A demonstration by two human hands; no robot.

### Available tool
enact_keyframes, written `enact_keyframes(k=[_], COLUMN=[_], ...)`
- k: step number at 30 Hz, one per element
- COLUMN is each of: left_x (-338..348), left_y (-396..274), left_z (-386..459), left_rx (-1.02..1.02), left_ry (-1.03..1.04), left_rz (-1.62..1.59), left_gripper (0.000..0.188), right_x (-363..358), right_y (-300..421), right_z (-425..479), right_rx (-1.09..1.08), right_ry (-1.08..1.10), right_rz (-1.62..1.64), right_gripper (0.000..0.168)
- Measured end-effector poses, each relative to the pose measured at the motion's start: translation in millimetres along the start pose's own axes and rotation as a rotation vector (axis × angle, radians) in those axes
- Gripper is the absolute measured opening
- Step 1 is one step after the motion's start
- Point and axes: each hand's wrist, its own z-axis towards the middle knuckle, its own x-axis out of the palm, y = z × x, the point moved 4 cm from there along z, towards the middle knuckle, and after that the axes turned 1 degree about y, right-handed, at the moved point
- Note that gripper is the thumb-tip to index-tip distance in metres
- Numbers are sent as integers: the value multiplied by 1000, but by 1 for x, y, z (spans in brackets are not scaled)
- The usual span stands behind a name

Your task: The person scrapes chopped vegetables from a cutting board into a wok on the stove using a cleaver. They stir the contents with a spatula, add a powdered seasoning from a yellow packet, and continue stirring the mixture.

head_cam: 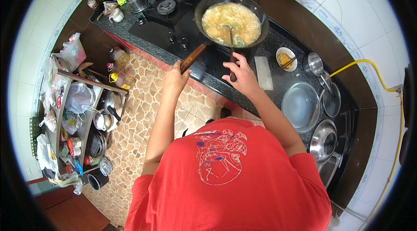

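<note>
A dark wok (264, 32) sits over the right burner of the stove, filled with noodles in yellowish broth (229, 19). My left hand (176, 81) grips the end of its wooden handle (194, 56). In the fingers of my right hand (241, 76) is the dark grip of a metal cooking spatula (231, 37); its head dips into the broth near the middle of the wok and is partly hidden. Right of that hand a pale flat cloth or sheet (264, 73) lies on the counter.
Beyond the sheet stands a white bowl (292, 66) with chopsticks and leftover yellow food. Nearby are a large glass bowl (299, 107), a metal ladle (315, 63), a glass lid (331, 100) and a steel lid (323, 141). Left are a bare burner (166, 7), a metal pot (137, 1) and a loaded shelf (93, 82).
</note>
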Motion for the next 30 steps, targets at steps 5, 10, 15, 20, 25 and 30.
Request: enact_keyframes(k=[5,10,15,20,25,30], left_x=[2,12,14,22,22,21], left_y=[-5,0,-3,4,0,0], left_z=[10,10,10,12,13,13], left_rx=[-80,-85,-103,-91,-119,-131], left_ry=[96,41,19,-29,-22,-23], left_rz=[54,9,8,-5,-8,-8], left_gripper=[49,45,43,42,42,42], right_x=[-17,-79,-124,-152,-147,-135], right_y=[-17,-21,-67,-82,-119,-134], right_z=[20,36,19,18,22,22], right_rx=[-36,18,241,420,347,236], right_ry=[-70,-224,-535,-697,-732,-726], right_rz=[-6,108,392,637,520,115], right_gripper=[19,17,14,19,18,18])
